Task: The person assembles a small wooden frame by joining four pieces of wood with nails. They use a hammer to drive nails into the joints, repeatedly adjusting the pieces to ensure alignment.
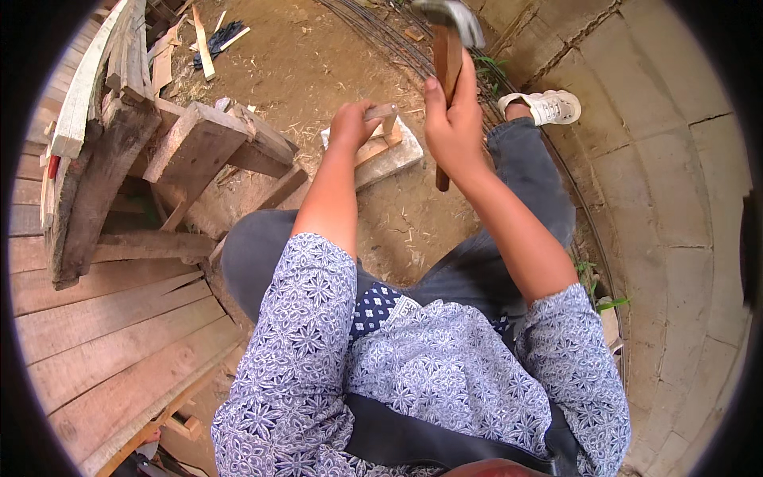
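Note:
My right hand (pixel 455 131) is wrapped round the wooden handle of a claw hammer (pixel 447 67), raised so its metal head is uppermost. Lower and to the left, my left hand (pixel 351 126) closes on a small piece of wood (pixel 381 112), part of what looks like a little wooden frame. That frame rests on a pale, rough block (pixel 401 159) on the ground. The hammer head is well away from the wood. Whether a nail is between my left fingers is too small to tell.
A rough timber bench (pixel 199 143) stands close on my left, beside a plank surface (pixel 127 342). Offcuts (pixel 203 48) lie on the dirt floor ahead. Long thin rods (pixel 381 40) run along the base of the block wall (pixel 636 183) on my right. My bent legs flank the block.

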{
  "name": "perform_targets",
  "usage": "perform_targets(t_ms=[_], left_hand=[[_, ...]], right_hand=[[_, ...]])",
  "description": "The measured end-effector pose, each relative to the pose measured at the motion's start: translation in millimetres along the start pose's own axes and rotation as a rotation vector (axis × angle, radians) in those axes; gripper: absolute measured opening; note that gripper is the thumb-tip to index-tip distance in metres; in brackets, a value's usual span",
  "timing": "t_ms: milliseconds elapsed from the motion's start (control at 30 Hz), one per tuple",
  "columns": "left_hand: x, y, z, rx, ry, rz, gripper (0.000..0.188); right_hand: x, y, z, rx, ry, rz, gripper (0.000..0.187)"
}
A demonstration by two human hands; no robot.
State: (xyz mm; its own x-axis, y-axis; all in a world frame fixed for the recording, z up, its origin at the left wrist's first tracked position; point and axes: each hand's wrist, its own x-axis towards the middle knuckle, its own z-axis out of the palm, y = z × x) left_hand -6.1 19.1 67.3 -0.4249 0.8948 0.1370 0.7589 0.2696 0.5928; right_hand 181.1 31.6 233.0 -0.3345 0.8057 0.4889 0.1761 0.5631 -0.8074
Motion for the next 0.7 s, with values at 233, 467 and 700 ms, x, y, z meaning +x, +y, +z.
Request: perform_targets(t_ms=[233, 467, 700], left_hand=[[-5.5, 2.9, 3.7, -0.05, -0.038, -0.042, 0.038], [7.2, 34.2, 1.0, -0.04, -0.064, 0.023, 0.042], [-0.8, 2.4, -6.6, -0.021, -0.055, -0.072, 0.039]], right_hand=[[-1.4, 56.1, -4.7, -0.24, -0.383, 0.146, 0.052], [-29.3, 121.3, -3.5, -0.473, -0.457, 0.152, 0.051], [8.6, 14.9, 2.4, -0.047, -0.221, 0.182, 0.047]])
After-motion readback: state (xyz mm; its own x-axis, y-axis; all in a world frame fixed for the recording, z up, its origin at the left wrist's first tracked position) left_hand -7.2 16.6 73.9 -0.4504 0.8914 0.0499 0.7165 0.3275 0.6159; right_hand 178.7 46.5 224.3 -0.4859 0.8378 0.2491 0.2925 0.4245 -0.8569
